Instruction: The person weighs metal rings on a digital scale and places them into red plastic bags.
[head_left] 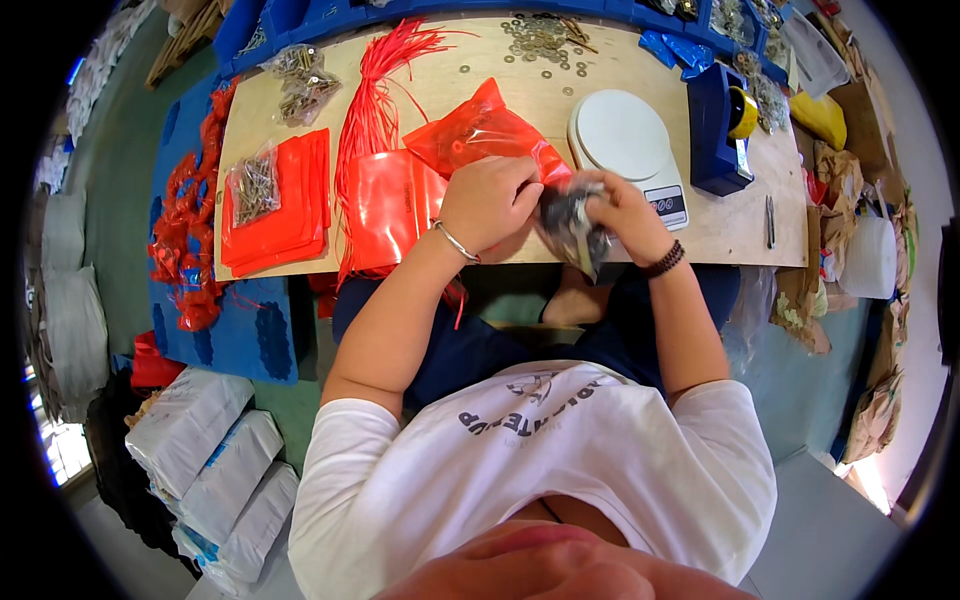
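My left hand and my right hand meet over the near edge of the wooden table. Between them they hold a small clear plastic bag of dark metal parts. My right hand grips its upper right side, my left hand closes on its left edge. Just behind my hands lies a red plastic bag, and more flat red bags lie under my left wrist. A silver bangle is on the left wrist, a dark bead bracelet on the right.
A white round kitchen scale stands behind my right hand. A blue tape dispenser sits right of it. Red ties, a stack of red bags, bagged screws and loose washers cover the table. White sacks lie on the floor left.
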